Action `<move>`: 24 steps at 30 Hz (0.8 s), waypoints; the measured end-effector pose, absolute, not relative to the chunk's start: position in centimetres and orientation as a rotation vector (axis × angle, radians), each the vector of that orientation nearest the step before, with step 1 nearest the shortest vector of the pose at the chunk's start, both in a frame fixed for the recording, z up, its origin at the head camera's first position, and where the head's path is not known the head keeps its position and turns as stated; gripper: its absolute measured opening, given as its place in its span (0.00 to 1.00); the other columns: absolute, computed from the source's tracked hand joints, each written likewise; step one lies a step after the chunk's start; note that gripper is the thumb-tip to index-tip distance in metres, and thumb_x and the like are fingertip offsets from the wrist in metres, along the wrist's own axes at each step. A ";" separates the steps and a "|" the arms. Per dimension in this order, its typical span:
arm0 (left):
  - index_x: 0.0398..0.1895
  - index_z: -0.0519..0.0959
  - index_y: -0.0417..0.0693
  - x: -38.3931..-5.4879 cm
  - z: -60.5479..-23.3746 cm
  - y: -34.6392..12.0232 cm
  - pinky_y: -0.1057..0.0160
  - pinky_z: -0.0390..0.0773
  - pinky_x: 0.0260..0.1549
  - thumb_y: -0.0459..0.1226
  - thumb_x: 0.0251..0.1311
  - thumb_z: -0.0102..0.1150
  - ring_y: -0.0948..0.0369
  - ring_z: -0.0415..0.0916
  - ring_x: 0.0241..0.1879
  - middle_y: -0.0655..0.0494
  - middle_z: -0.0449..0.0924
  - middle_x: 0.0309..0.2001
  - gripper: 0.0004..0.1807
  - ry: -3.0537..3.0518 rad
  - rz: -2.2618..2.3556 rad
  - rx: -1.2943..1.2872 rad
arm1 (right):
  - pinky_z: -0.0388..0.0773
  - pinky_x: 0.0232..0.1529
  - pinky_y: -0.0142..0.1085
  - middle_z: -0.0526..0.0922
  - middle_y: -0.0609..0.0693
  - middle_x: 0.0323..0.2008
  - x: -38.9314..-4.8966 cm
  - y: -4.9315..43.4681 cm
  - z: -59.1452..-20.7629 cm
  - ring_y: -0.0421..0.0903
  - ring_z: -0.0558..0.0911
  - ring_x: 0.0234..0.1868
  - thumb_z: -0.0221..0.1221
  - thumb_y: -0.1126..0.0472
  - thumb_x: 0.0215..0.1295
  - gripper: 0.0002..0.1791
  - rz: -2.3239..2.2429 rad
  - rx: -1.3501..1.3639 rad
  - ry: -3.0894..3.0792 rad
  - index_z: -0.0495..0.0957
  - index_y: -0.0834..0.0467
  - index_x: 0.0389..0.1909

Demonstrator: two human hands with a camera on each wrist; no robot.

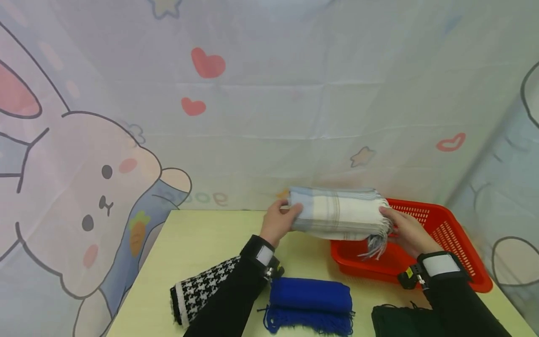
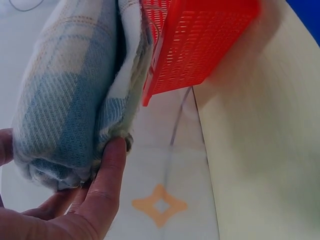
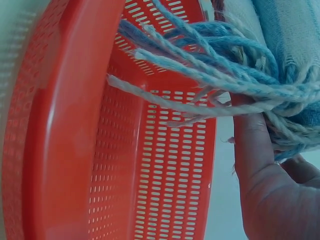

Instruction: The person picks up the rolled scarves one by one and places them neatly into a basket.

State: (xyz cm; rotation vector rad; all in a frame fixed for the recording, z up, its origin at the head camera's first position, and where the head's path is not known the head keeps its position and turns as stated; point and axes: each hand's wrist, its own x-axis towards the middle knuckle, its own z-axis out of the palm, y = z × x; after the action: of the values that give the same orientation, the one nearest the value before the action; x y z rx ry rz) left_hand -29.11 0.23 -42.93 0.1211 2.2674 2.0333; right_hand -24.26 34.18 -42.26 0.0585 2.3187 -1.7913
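Both hands hold a folded plaid scarf (image 1: 337, 211), white with light blue and tan bands, above the table at the left part of a red basket (image 1: 456, 238). The left hand (image 1: 281, 220) grips its pale blue end, thumb on the near face; in the left wrist view its fingers (image 2: 111, 172) press under the folded end. At the fringed end, the right hand (image 1: 410, 230) pinches the scarf. Grey-blue twisted tassels (image 3: 200, 75) hang over the basket's inside in the right wrist view.
On the pale yellow table (image 1: 168, 267) lie a black-and-white houndstooth scarf (image 1: 206, 285), partly behind the left sleeve, a folded blue fringed scarf (image 1: 310, 299), and a dark green folded cloth (image 1: 396, 320) by the right sleeve. A printed cloth backdrop (image 1: 273, 154) hangs behind.
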 end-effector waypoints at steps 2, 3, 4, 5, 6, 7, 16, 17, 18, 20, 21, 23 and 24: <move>0.70 0.75 0.38 -29.1 -42.9 0.5 0.55 0.90 0.45 0.46 0.71 0.68 0.45 0.85 0.53 0.36 0.84 0.58 0.31 2.268 2.031 0.123 | 0.83 0.53 0.34 0.63 0.66 0.73 -24.1 34.4 -42.3 0.49 0.75 0.57 0.42 0.36 0.86 0.47 -1.790 0.060 2.322 0.44 0.68 0.85; 0.70 0.76 0.38 -29.1 -42.9 0.6 0.56 0.90 0.45 0.47 0.71 0.68 0.46 0.85 0.53 0.36 0.84 0.58 0.31 2.273 2.026 0.123 | 0.83 0.53 0.34 0.63 0.65 0.73 -24.1 34.6 -42.4 0.48 0.75 0.57 0.42 0.36 0.86 0.47 -1.788 0.061 2.324 0.44 0.68 0.85; 0.70 0.76 0.38 -29.1 -42.9 0.7 0.56 0.90 0.45 0.47 0.71 0.68 0.46 0.85 0.52 0.36 0.84 0.57 0.31 2.276 2.025 0.126 | 0.83 0.53 0.34 0.64 0.65 0.72 -24.0 34.7 -42.4 0.48 0.75 0.57 0.42 0.36 0.86 0.47 -1.785 0.062 2.327 0.45 0.68 0.85; 0.70 0.76 0.38 -29.1 -42.9 0.8 0.56 0.90 0.44 0.47 0.71 0.68 0.47 0.85 0.52 0.37 0.84 0.57 0.31 2.280 2.020 0.123 | 0.83 0.52 0.34 0.65 0.64 0.72 -24.0 34.8 -42.4 0.48 0.75 0.56 0.42 0.36 0.86 0.47 -1.783 0.064 2.329 0.45 0.68 0.85; 0.70 0.76 0.38 -29.1 -42.9 1.0 0.57 0.90 0.44 0.47 0.71 0.68 0.48 0.85 0.52 0.37 0.85 0.57 0.31 2.284 2.017 0.123 | 0.83 0.52 0.34 0.65 0.64 0.71 -24.0 34.9 -42.5 0.47 0.76 0.56 0.42 0.36 0.86 0.47 -1.780 0.066 2.332 0.45 0.68 0.85; 0.70 0.76 0.38 -29.1 -42.8 1.0 0.57 0.90 0.44 0.47 0.71 0.68 0.48 0.85 0.51 0.37 0.85 0.56 0.31 2.286 2.016 0.124 | 0.83 0.52 0.34 0.66 0.63 0.70 -23.9 34.9 -42.5 0.47 0.76 0.56 0.42 0.36 0.86 0.47 -1.780 0.069 2.334 0.45 0.68 0.85; 0.69 0.76 0.37 -29.0 -42.7 1.8 0.56 0.90 0.44 0.47 0.71 0.68 0.48 0.85 0.51 0.36 0.85 0.56 0.32 2.287 2.000 0.129 | 0.84 0.52 0.35 0.74 0.50 0.61 -23.6 35.7 -42.6 0.46 0.76 0.54 0.43 0.36 0.86 0.46 -1.791 0.081 2.327 0.46 0.67 0.85; 0.69 0.76 0.37 -29.0 -42.7 1.9 0.56 0.89 0.45 0.47 0.71 0.68 0.48 0.85 0.51 0.36 0.85 0.56 0.32 2.294 1.992 0.129 | 0.84 0.52 0.35 0.74 0.50 0.60 -23.5 35.8 -42.6 0.46 0.76 0.54 0.43 0.36 0.86 0.46 -1.789 0.084 2.331 0.46 0.68 0.85; 0.69 0.76 0.37 -29.0 -42.7 2.0 0.56 0.89 0.45 0.47 0.71 0.68 0.48 0.85 0.51 0.36 0.85 0.56 0.32 2.301 1.986 0.133 | 0.84 0.52 0.35 0.75 0.49 0.60 -23.5 35.8 -42.6 0.46 0.76 0.54 0.43 0.36 0.86 0.46 -1.789 0.089 2.333 0.46 0.68 0.85; 0.69 0.76 0.36 -28.9 -42.7 2.2 0.56 0.89 0.45 0.47 0.71 0.68 0.48 0.85 0.51 0.36 0.85 0.56 0.31 2.313 1.978 0.139 | 0.84 0.52 0.35 0.74 0.50 0.60 -23.4 36.0 -42.6 0.46 0.76 0.54 0.43 0.37 0.86 0.46 -1.788 0.097 2.339 0.46 0.68 0.84; 0.69 0.76 0.36 -28.9 -42.7 2.2 0.56 0.89 0.45 0.47 0.71 0.68 0.48 0.85 0.51 0.36 0.85 0.56 0.31 2.315 1.977 0.141 | 0.84 0.51 0.34 0.74 0.50 0.60 -23.4 36.0 -42.6 0.46 0.76 0.54 0.43 0.36 0.86 0.46 -1.789 0.105 2.343 0.46 0.69 0.84; 0.69 0.76 0.36 -28.9 -42.7 2.5 0.56 0.89 0.45 0.47 0.71 0.68 0.47 0.85 0.51 0.36 0.85 0.56 0.31 2.317 1.976 0.149 | 0.84 0.51 0.34 0.74 0.51 0.60 -23.3 36.3 -42.5 0.47 0.76 0.54 0.43 0.36 0.86 0.46 -1.786 0.106 2.349 0.46 0.69 0.84; 0.69 0.76 0.36 -28.9 -42.6 2.6 0.55 0.89 0.45 0.47 0.71 0.68 0.47 0.85 0.51 0.36 0.85 0.56 0.31 2.316 1.975 0.151 | 0.84 0.51 0.34 0.74 0.51 0.60 -23.3 36.4 -42.5 0.47 0.76 0.54 0.42 0.36 0.86 0.46 -1.786 0.108 2.350 0.46 0.69 0.84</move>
State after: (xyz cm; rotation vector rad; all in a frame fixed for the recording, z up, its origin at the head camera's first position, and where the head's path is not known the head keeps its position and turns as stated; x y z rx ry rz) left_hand -28.92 2.62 -42.65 0.1513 2.3163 1.9748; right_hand -23.29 36.38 -42.51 0.1082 2.3501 -1.7857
